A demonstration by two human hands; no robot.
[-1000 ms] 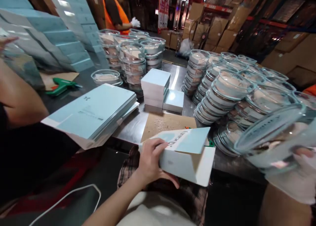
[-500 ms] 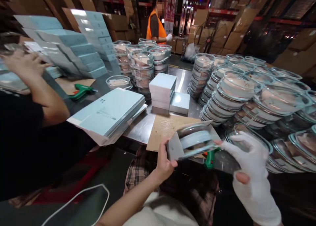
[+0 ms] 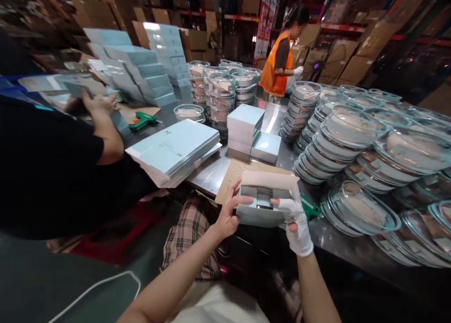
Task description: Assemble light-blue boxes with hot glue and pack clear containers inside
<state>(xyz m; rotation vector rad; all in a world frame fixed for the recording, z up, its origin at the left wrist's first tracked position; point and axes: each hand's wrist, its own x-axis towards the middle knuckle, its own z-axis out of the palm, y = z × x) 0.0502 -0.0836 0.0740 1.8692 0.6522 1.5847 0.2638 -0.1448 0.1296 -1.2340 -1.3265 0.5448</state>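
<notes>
Left hand (image 3: 230,212): bare, its grip bent round the left end of the box (image 3: 262,217), one finger lying over the opening.
Right hand (image 3: 299,226): in a white glove with some fingertips bare, its grip closed on the right end, one finger pointing inward across the opening.
Box: held between both hands at the near edge of the worktop (image 3: 207,173), top open, pale flap (image 3: 269,178) raised on the far side; the dark contents are hard to make out.
Board (image 3: 233,170): brown, flat on the worktop, just beyond the box.
Green tool (image 3: 310,209): near the right hand, partly hidden by it.
Flat stack (image 3: 176,146): pale blue, left of the board.
Small boxes (image 3: 243,130): stacked beyond the board, one (image 3: 267,146) alone beside the stack.
Dishes (image 3: 347,135): glass, in many stacks on the right.
Co-worker (image 3: 276,66): orange vest, at the far side.
</notes>
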